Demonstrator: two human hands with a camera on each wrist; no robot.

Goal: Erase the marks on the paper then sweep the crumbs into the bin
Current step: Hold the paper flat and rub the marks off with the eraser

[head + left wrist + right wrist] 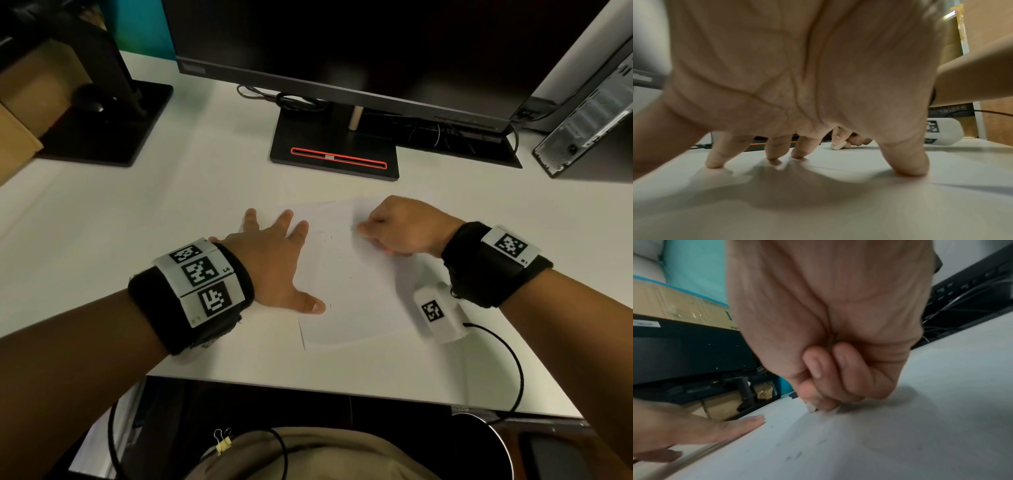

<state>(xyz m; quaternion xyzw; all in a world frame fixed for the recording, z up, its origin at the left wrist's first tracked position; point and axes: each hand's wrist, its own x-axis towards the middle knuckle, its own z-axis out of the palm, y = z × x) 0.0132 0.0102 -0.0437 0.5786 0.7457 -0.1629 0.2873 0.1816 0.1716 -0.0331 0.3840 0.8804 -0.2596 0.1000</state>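
Observation:
A white sheet of paper (352, 294) lies on the white desk (137, 246), with faint marks and small dark crumbs on it. My left hand (274, 253) is spread flat, fingertips and thumb pressing on the paper's left edge. My right hand (387, 229) is curled at the paper's far right part and pinches a small white eraser (838, 145) against the sheet; in the right wrist view only a corner of the eraser (811, 408) shows under the fingers. The rim of a dark round bin (503, 442) shows below the desk's near edge at the right.
A monitor on a black stand (334, 150) rises behind the paper, with cables and a computer case (589, 116) at the right. A second black stand (106, 123) and a cardboard box (20, 113) are at the left. A white marker block (442, 313) hangs from my right wrist.

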